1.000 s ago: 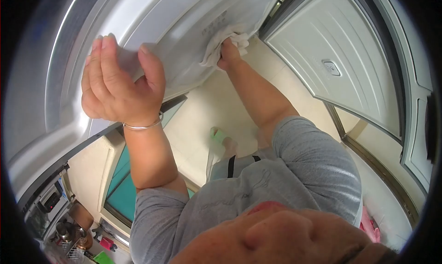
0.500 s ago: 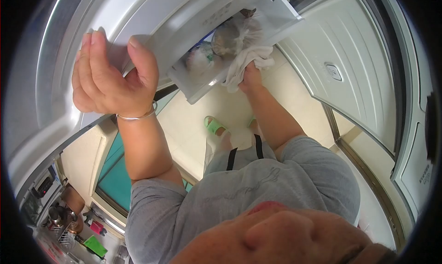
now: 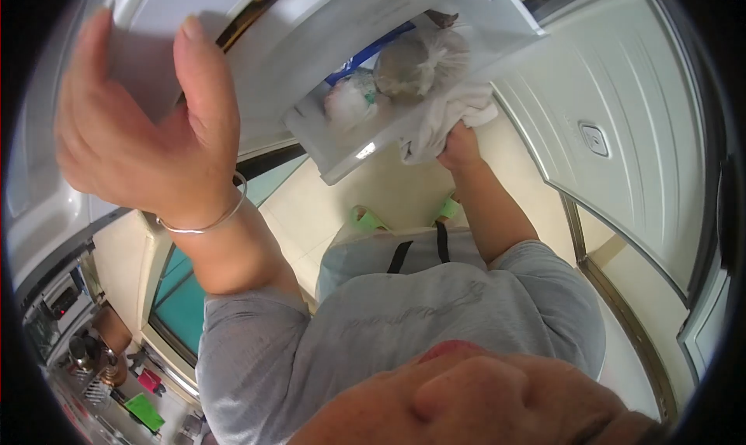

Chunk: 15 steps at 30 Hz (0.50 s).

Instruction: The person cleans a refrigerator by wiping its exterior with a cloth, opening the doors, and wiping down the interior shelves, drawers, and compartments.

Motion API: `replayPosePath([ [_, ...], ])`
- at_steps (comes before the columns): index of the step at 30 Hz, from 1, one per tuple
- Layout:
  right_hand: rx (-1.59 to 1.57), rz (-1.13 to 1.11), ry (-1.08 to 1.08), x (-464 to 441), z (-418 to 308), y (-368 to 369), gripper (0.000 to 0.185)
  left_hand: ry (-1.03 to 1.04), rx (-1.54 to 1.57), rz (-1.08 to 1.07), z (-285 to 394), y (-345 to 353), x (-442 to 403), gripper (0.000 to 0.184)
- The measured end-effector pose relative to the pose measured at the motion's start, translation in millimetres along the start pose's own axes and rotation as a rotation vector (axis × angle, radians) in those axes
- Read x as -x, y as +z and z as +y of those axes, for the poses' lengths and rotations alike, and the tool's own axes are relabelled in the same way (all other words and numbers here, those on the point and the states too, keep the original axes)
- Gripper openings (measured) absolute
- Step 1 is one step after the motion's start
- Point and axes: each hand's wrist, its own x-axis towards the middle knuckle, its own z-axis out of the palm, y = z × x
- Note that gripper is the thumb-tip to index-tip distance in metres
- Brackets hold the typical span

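My left hand point(image 3: 148, 126), a metal bracelet at its wrist, is raised at the left before the fridge's pale interior panel point(image 3: 179, 2). Its thumb and fingers are apart; whether the fingertips touch the panel I cannot tell. My right hand point(image 3: 460, 147) grips a whitish cloth point(image 3: 447, 119) against the front edge of a pulled-out translucent drawer point(image 3: 311, 138). Inside the drawer lie a clear plastic bag with brownish contents point(image 3: 412, 64), a white bag with green print point(image 3: 353, 102) and something blue point(image 3: 373, 50).
An open fridge door point(image 3: 606, 80) with a small square emblem stands at the right. Below, green sandals point(image 3: 367, 218) stand on pale floor tiles point(image 3: 303, 212). Kitchen items, among them a green object point(image 3: 144, 412), sit at the lower left.
My left hand has moved left and looks larger. A dark gap now shows above the drawer. The right hand, with the cloth, and the drawer appear further right in view.
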Motion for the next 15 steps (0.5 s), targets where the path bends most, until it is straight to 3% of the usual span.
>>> replayPosePath([
  [4, -0.111, -0.167, 0.074, -5, 2, -14, 0.035, -0.016, -0.021, -0.013, -3, 9, 5, 0.048],
  [6, -0.130, -0.308, 0.012, -9, 2, -15, 0.036, -0.004, -0.049, 0.000, -5, 14, 2, 0.048],
  [11, -0.071, -0.318, -0.064, -21, 8, -30, 0.039, 0.025, -0.104, 0.071, 1, 18, 3, 0.051],
  [15, -0.100, -0.501, -0.116, -34, 12, -39, 0.038, 0.032, -0.157, 0.169, 11, 10, 11, 0.053],
])
